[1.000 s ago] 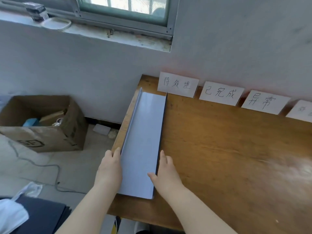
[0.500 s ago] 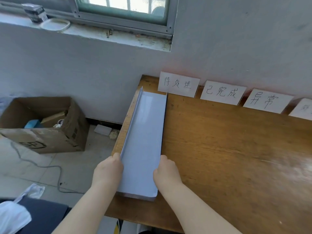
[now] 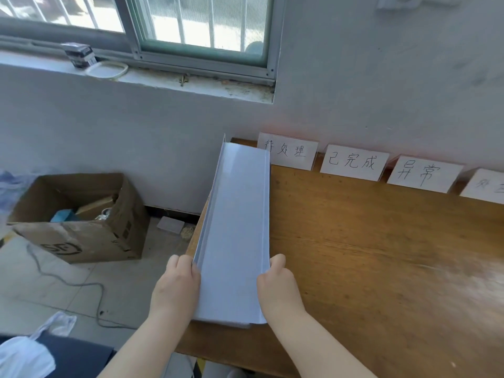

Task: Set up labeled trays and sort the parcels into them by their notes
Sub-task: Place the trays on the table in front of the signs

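Observation:
A long pale blue-grey tray with two upturned side walls lies lengthwise along the left edge of the wooden table. My left hand grips its left wall near the front end. My right hand grips the right wall opposite. The tray's far end reaches the first of several handwritten white label cards that stand in a row against the wall, with a second card and a third card to its right. No parcels are on the table.
An open cardboard box with items inside stands on the floor to the left, with a cable trailing in front of it. A dark cloth and white bag lie at the lower left. A window sill runs above.
Both hands went from lying flat beside the tray to gripping its side walls. The tray's far end has shifted back toward the first label card, and my view has tilted up.

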A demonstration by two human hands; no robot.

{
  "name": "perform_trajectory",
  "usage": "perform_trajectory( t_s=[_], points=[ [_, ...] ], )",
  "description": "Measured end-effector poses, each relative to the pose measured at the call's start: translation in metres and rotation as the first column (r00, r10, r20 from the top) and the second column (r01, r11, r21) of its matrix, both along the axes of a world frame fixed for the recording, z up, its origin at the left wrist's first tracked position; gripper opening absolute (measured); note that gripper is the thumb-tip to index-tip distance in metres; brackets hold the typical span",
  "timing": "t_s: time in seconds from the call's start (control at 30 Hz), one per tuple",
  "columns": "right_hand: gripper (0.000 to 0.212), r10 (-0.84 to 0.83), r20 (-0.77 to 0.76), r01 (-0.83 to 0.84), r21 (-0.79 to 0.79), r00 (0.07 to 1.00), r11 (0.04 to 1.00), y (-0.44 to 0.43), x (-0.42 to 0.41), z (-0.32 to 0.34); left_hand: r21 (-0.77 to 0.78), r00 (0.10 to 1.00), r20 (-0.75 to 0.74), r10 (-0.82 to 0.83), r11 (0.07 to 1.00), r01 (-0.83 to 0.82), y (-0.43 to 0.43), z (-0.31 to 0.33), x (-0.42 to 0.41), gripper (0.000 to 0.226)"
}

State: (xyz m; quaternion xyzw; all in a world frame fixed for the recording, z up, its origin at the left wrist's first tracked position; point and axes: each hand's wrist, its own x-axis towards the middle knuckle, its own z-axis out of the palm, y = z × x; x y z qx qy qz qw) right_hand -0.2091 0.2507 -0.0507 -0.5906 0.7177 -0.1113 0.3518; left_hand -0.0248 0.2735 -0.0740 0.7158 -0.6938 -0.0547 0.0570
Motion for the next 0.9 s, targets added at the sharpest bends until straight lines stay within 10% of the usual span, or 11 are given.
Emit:
perform_trajectory(
  t_s=[0.2,0.9],
  points=[
    [0.002,-0.019,-0.045,0.012,-0.139,0.999,0.990,0.011,-0.035,0.005,-0.158,0.916,-0.369,0.158,0.960,-0.230,0.005,0.013,-0.019,0.009],
    [0.002,-0.399,-0.023,0.392,-0.147,0.916,0.908,0.129,-0.355,0.024,0.041,0.929,-0.365,0.053,0.998,-0.040,0.046,0.038,-0.305,0.015]
  ],
)
